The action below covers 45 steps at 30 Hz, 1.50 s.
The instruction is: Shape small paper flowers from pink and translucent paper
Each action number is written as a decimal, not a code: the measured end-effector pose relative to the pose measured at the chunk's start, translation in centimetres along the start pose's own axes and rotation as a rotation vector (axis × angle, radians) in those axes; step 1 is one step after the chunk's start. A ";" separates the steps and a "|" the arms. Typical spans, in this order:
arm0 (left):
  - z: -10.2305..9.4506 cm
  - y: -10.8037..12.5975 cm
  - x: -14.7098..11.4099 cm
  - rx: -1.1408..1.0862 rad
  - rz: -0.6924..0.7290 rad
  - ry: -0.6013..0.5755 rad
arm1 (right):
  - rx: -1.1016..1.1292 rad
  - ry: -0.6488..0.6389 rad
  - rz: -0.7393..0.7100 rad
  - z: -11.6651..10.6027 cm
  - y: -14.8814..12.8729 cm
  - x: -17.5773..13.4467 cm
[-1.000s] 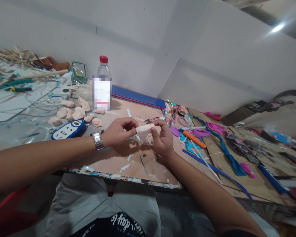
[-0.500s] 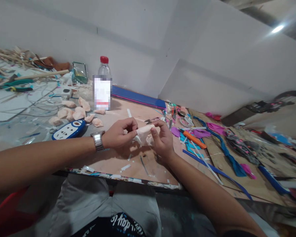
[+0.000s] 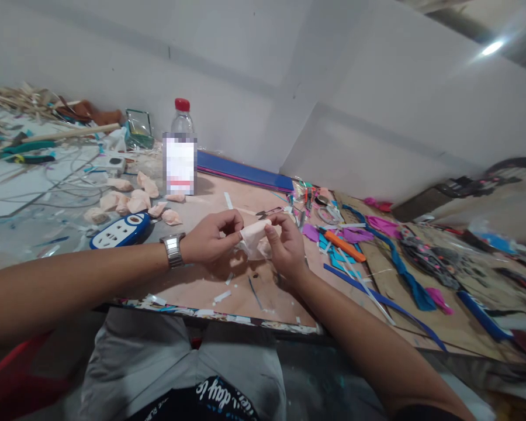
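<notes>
Between my two hands a pale peach piece of thin crepe-like paper point(image 3: 255, 238) is stretched just above the table. My left hand point(image 3: 217, 235), with a metal watch point(image 3: 173, 250) at the wrist, pinches its left edge between thumb and finger. Its upper right end is pinched in my right hand point(image 3: 286, 245), thumb towards me. A crumpled part of the paper hangs below, beside the right palm. Several peach paper pieces point(image 3: 139, 201), puffed and petal-like, lie in a loose group to the left. Small scissors point(image 3: 269, 211) rest behind my hands.
A blue and white power strip point(image 3: 120, 230) lies left, before a red-capped bottle point(image 3: 182, 126). At right are an orange cutter knife point(image 3: 344, 245), a blue strip point(image 3: 383, 301) and paper scraps. Green-handled pliers point(image 3: 30, 147) and wooden sticks point(image 3: 20, 98) crowd the far left. A wall stands behind.
The paper's hanging part has shifted slightly and shows more of its flat face between my hands. Both hands keep their pinch; the whole view has moved a little.
</notes>
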<state>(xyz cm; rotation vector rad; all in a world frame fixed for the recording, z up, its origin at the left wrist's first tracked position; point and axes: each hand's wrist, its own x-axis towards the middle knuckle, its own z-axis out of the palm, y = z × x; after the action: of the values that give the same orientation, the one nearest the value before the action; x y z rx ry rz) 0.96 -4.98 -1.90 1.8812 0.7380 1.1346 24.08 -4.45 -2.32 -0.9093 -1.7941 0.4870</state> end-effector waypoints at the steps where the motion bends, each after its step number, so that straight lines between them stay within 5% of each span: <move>1: 0.0 0.0 0.0 -0.002 -0.004 -0.005 | 0.005 0.001 0.011 0.0 0.1 0.0; 29: 0.1 0.3 -0.1 0.038 -0.018 -0.002 | 0.055 -0.006 0.099 0.1 0.7 -0.2; 45: 0.1 0.3 -0.1 0.127 0.175 0.028 | -0.006 -0.008 0.067 0.1 0.3 0.2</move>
<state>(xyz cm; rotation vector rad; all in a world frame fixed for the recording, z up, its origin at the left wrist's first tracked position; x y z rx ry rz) 1.04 -5.26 -1.67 2.0729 0.6853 1.2501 24.02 -4.09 -2.41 -0.9752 -1.7777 0.5294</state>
